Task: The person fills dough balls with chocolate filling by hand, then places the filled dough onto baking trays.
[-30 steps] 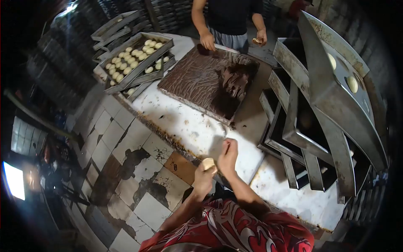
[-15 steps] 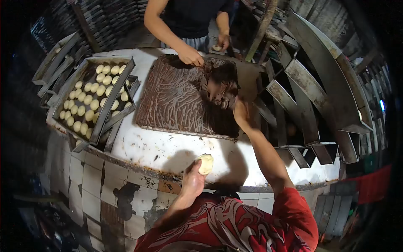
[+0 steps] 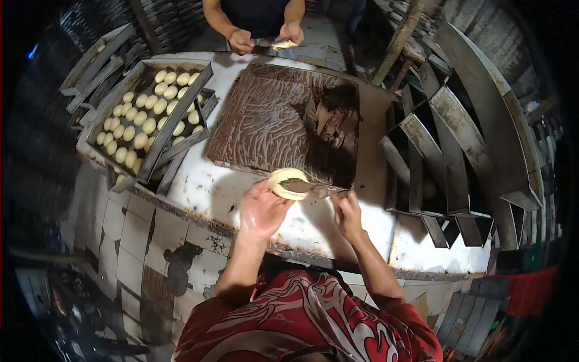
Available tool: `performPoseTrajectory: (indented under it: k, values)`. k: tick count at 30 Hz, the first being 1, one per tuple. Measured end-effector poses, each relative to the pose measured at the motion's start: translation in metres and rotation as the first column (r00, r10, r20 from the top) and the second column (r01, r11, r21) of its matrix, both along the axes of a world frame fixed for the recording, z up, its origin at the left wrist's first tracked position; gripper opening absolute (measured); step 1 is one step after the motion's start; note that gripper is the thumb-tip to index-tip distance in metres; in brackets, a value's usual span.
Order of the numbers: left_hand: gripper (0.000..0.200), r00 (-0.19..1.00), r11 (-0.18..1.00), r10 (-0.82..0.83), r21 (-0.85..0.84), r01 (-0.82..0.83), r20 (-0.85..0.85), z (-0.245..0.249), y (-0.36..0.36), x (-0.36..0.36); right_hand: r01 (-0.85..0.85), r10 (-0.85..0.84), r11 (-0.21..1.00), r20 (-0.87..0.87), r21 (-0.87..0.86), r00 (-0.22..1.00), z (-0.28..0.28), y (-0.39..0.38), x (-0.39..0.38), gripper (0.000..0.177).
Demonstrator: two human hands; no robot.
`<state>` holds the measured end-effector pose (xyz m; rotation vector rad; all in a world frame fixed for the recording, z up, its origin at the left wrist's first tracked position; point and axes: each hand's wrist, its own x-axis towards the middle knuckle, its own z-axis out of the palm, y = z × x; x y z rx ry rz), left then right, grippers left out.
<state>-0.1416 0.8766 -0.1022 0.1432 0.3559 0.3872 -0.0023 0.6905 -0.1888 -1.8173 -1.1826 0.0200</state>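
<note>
My left hand [image 3: 263,211] is palm up over the table's near side, holding a flattened round of pale dough [image 3: 278,179] on its fingers. Dark brown paste [image 3: 294,185] lies on the dough. From the right, my right hand [image 3: 348,212] grips a thin paste-smeared spatula [image 3: 324,190], its tip at the dough; its handle is mostly hidden in my fist. Just beyond both hands is a wide slab of brown paste [image 3: 259,130] with a scored surface and a dug-out hollow [image 3: 338,120] at its right.
At left, a metal tray [image 3: 202,78] holds many pale dough balls [image 3: 149,125], with more trays [image 3: 96,63] behind. Empty-looking metal trays [image 3: 461,120] are stacked at right. Across the white table [image 3: 199,199], a co-worker's hands [image 3: 241,42] work with a dough piece [image 3: 283,45].
My right hand has come back from the slab's hollow to the dough, bringing paste on the spatula. My left hand has moved slightly forward. The co-worker's hands have drawn back from the slab.
</note>
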Motion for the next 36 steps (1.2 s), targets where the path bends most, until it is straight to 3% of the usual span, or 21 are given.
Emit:
performPoseTrajectory:
  k: [2,5,8,10,11,12,13,16,18,19,20,21,24,26,28,29,30,32,34,35,36]
  values:
    - [0.038,0.995,1.000,0.031,0.001,-0.031,0.093,-0.001,-0.005,-0.016,0.172,-0.179,0.984,0.162,0.053,0.971,-0.015,-0.020,0.015,0.032]
    - [0.055,0.995,0.930,0.100,0.357,-0.086,-0.022,-0.005,-0.038,-0.026,0.281,-0.280,0.960,0.117,0.006,0.953,-0.026,-0.040,0.016,0.032]
    - [0.058,0.994,0.946,0.082,0.319,-0.053,-0.076,-0.015,-0.087,-0.020,0.292,-0.303,0.952,-0.162,-0.089,0.939,-0.044,-0.053,0.018,0.031]
    - [0.055,0.999,0.973,0.040,0.230,-0.035,-0.015,-0.037,-0.116,-0.017,0.325,-0.331,0.944,0.239,0.064,0.913,-0.022,-0.053,0.015,0.024]
    - [0.055,1.000,0.980,0.027,0.195,-0.029,0.012,-0.048,-0.130,-0.016,0.236,-0.257,0.964,0.212,0.123,0.943,-0.011,-0.056,0.012,0.020]
    - [0.055,0.999,0.988,0.012,0.154,-0.018,0.040,-0.057,-0.146,-0.017,0.071,-0.054,0.996,-0.251,0.061,0.967,0.015,-0.058,0.000,0.018]
    - [0.056,1.000,0.988,-0.004,0.156,0.005,-0.009,-0.055,-0.162,-0.019,-0.135,0.108,0.991,-0.489,-0.019,0.866,0.027,-0.060,-0.005,0.022]
    - [0.053,0.968,0.853,-0.204,0.457,0.250,-0.148,-0.043,-0.192,-0.030,-0.584,0.208,0.812,-0.921,-0.026,0.329,0.060,-0.073,-0.014,0.038]
    - [0.047,0.954,0.838,-0.224,0.459,0.294,-0.201,-0.046,-0.206,-0.039,-0.621,0.184,0.770,-0.882,-0.145,0.434,0.062,-0.091,-0.022,0.028]
    - [0.043,0.979,0.940,-0.089,0.311,0.143,-0.183,-0.049,-0.214,-0.041,-0.549,0.429,0.832,-0.538,-0.076,0.725,0.058,-0.106,-0.031,0.022]
    - [0.039,0.981,0.989,0.047,0.150,-0.018,-0.188,-0.055,-0.222,-0.046,-0.504,0.505,0.863,-0.052,0.030,0.861,0.055,-0.119,-0.041,0.019]
    - [0.033,0.991,0.987,0.072,0.153,-0.054,-0.113,-0.064,-0.225,-0.051,-0.510,0.507,0.860,0.138,-0.013,0.851,0.064,-0.131,-0.050,0.020]
    - [0.035,0.997,0.994,0.025,0.107,-0.017,-0.071,-0.069,-0.252,-0.057,-0.399,0.406,0.913,0.306,-0.088,0.861,0.056,-0.166,-0.068,0.017]
    - [0.038,0.995,0.990,-0.061,0.119,0.071,-0.085,-0.047,-0.267,-0.060,-0.281,0.325,0.937,0.226,-0.207,0.918,0.072,-0.188,-0.071,0.016]
    - [0.037,0.942,0.790,-0.132,0.542,0.287,-0.307,-0.050,-0.282,-0.069,-0.397,0.354,0.861,-0.185,-0.319,0.917,0.093,-0.205,-0.064,0.018]
    - [0.034,0.899,0.688,-0.176,0.603,0.403,-0.400,-0.050,-0.287,-0.071,-0.467,0.357,0.801,-0.327,-0.375,0.875,0.099,-0.214,-0.059,0.020]
    - [0.034,0.893,0.682,-0.213,0.595,0.426,-0.396,-0.046,-0.293,-0.071,-0.558,0.288,0.771,-0.614,-0.307,0.735,0.090,-0.224,-0.051,0.021]
    - [0.032,0.852,0.488,-0.325,0.699,0.522,-0.410,-0.038,-0.303,-0.063,-0.406,0.212,0.913,-0.900,0.043,0.381,0.069,-0.246,-0.050,0.020]
    - [0.027,0.931,0.766,-0.183,0.547,0.337,-0.317,-0.046,-0.328,-0.043,-0.287,0.164,0.955,-0.932,0.068,0.324,0.065,-0.270,-0.054,0.020]
    - [0.025,0.944,0.842,-0.116,0.473,0.258,-0.308,-0.048,-0.341,-0.028,-0.202,0.172,0.979,-0.658,0.030,0.733,0.063,-0.279,-0.062,0.024]
    - [0.023,0.950,0.904,-0.046,0.392,0.172,-0.310,-0.051,-0.356,-0.014,-0.104,0.108,0.994,-0.232,0.030,0.967,0.059,-0.289,-0.071,0.028]
